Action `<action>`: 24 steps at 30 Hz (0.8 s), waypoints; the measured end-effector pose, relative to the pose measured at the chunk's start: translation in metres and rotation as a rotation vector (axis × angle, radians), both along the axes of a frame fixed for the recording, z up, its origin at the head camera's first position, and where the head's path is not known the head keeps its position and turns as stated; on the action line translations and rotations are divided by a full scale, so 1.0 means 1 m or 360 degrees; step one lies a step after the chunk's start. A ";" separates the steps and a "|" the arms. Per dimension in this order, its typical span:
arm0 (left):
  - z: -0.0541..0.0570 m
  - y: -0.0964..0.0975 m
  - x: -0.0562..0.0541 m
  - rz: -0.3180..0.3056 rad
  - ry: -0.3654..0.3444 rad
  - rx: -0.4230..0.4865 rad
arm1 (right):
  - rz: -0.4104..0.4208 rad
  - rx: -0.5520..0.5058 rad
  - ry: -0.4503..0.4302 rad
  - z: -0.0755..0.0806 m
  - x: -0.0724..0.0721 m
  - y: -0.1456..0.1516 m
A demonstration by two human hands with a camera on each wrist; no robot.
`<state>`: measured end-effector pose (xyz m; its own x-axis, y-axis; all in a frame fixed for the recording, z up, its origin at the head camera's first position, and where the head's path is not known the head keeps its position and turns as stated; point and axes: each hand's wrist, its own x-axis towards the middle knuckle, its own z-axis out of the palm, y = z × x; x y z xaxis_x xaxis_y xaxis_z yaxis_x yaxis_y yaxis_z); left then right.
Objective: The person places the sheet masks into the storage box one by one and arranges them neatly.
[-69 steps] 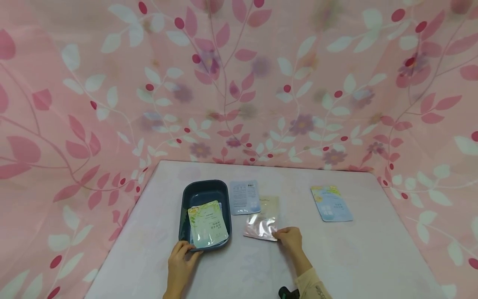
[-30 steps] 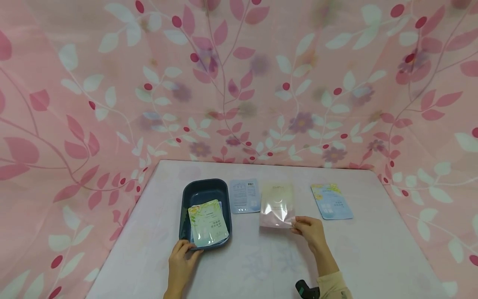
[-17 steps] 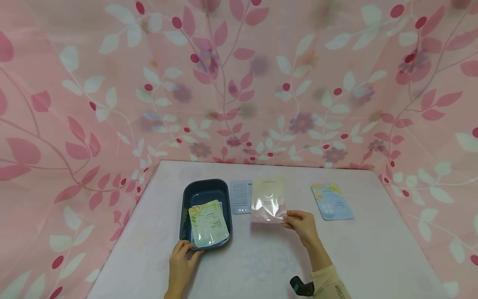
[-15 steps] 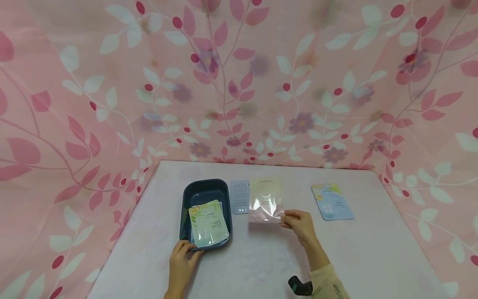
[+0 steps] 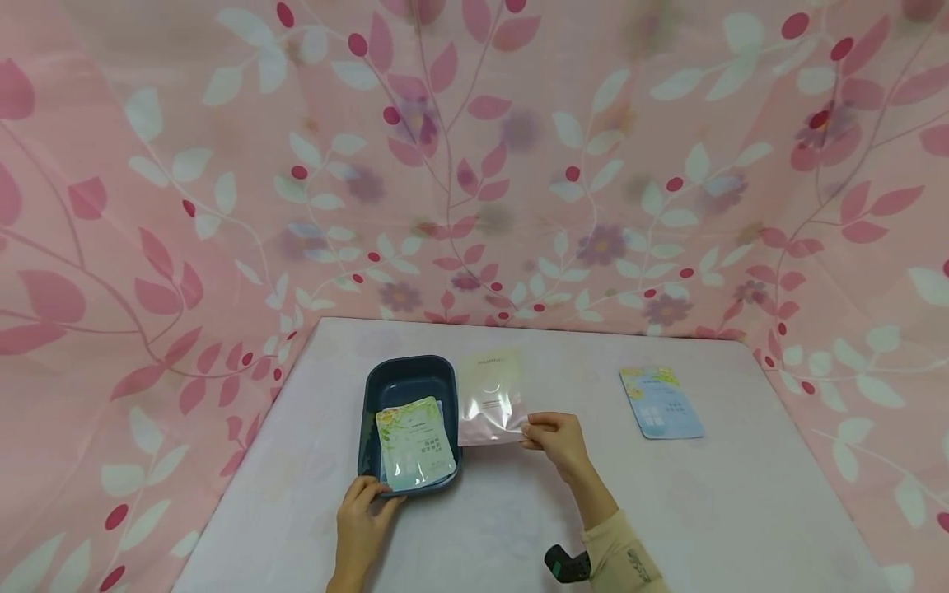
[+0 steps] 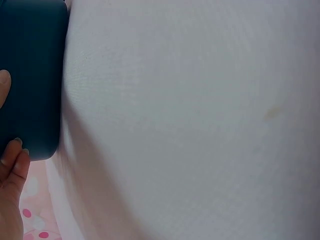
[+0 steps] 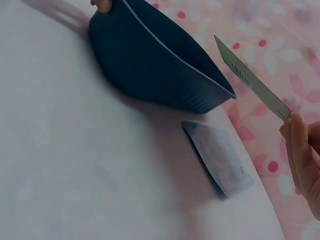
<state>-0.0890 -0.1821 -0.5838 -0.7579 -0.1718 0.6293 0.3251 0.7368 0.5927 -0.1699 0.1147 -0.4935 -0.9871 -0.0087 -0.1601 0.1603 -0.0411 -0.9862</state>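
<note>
My left hand [image 5: 359, 527] grips the near left corner of a dark blue rectangular tray [image 5: 408, 383]; the left wrist view shows its fingertips against the tray's wall [image 6: 37, 75]. My right hand [image 5: 559, 449] pinches the lower right corner of a shiny cream-and-pink sachet [image 5: 491, 395]. That sachet is raised off the table just right of the tray, its left edge at the rim. Inside the tray lies a green leaf-printed sachet [image 5: 415, 445] with a bluish one mostly hidden under it. Below the raised sachet, a flat packet [image 7: 220, 160] shows in the right wrist view.
Farther right on the white-covered table [image 5: 712, 511] lies a light blue sachet with yellow flowers [image 5: 661, 403]. A pink floral cloth [image 5: 474, 165] hangs behind the table and along both sides. A black device [image 5: 567, 565] sits at my right wrist.
My right hand lifted the cream-and-pink sachet off the table, moved it right, then left toward the tray, covering the pale blue packet in the head view. My left hand stayed on the tray.
</note>
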 end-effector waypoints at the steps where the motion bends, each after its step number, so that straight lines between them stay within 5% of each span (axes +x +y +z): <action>1: 0.000 0.000 0.000 0.0000 -0.0003 0.0004 | 0.0016 0.0002 0.0008 0.000 -0.001 -0.002; 10: 0.003 0.002 0.001 0.0021 -0.0085 0.0034 | 0.0089 -0.0010 0.0016 -0.003 -0.005 -0.020; 24: 0.002 0.000 0.000 0.0013 -0.0017 -0.0001 | 0.0131 0.0027 -0.0007 -0.017 -0.007 -0.056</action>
<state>-0.0890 -0.1819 -0.5815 -0.7633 -0.1776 0.6212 0.3129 0.7396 0.5959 -0.1772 0.0586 -0.5102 -0.9824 -0.0871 -0.1653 0.1668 -0.0110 -0.9859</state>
